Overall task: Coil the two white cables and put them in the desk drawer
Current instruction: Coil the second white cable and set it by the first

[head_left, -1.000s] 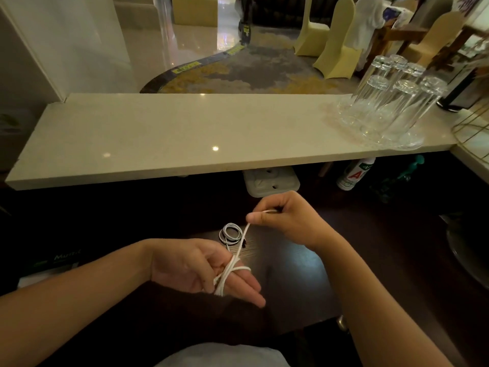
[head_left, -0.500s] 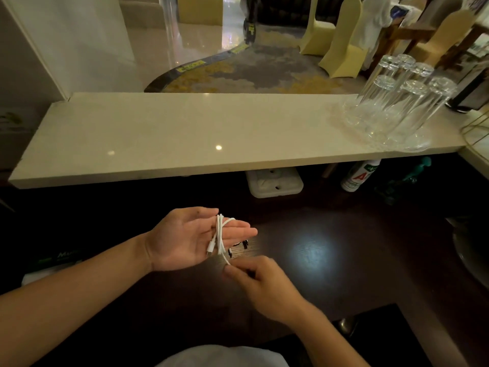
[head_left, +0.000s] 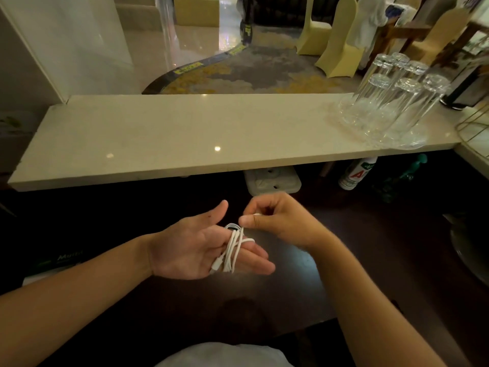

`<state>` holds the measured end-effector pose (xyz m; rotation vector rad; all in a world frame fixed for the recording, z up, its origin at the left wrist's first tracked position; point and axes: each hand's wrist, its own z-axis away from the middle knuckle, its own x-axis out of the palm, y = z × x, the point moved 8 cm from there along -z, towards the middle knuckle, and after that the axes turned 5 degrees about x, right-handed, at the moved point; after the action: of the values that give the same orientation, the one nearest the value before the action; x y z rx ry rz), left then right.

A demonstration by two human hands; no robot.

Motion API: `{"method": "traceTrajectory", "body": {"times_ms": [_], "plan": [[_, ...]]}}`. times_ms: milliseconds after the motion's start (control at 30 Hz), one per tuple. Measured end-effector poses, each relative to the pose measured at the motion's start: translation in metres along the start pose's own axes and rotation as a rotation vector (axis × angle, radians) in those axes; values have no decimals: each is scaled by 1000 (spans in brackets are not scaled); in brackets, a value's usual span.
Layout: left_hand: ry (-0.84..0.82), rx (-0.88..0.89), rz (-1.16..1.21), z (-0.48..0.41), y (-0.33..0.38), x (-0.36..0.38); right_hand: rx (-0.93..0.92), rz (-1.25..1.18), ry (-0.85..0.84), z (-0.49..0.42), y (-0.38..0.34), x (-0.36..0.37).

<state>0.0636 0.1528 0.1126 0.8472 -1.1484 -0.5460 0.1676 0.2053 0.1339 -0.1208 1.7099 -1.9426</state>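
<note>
My left hand [head_left: 195, 247] is held palm up over the dark desk [head_left: 304, 282], fingers stretched out. A white cable [head_left: 232, 247] is wound in several loops around its fingers, and a plug end hangs at the lower side. My right hand [head_left: 280, 221] sits just above and to the right, pinching the cable's free end between thumb and forefinger. The second white cable, coiled earlier on the desk, is hidden behind my hands. No drawer is visible.
A pale stone counter [head_left: 185, 133] runs across above the desk. Several upturned glasses [head_left: 391, 107] stand at its right end. Under it lie a white power strip [head_left: 272, 180] and a spray can [head_left: 356, 172]. A dark box [head_left: 58, 260] sits left.
My right hand has swung from below my left hand up to above it, carrying the cable end around the fingers. More loops lie on my left hand than a second ago.
</note>
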Motion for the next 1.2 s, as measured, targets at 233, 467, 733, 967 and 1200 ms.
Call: {"method": "traceTrajectory", "body": {"times_ms": [233,467,733,967,1200], "plan": [[60,126,215,6,8,-18,235,-889,-58,17,52,88],[237,136,238,3,4,-37,217,-913,77,28,45,77],[316,126,58,-5,12,-28,107,-738,145,25,34,58],[801,151,46,-5,14,-42,88,-614,137,21,24,57],[1103,235,242,0,1,-53,113,-419,294,16,24,53]]}}
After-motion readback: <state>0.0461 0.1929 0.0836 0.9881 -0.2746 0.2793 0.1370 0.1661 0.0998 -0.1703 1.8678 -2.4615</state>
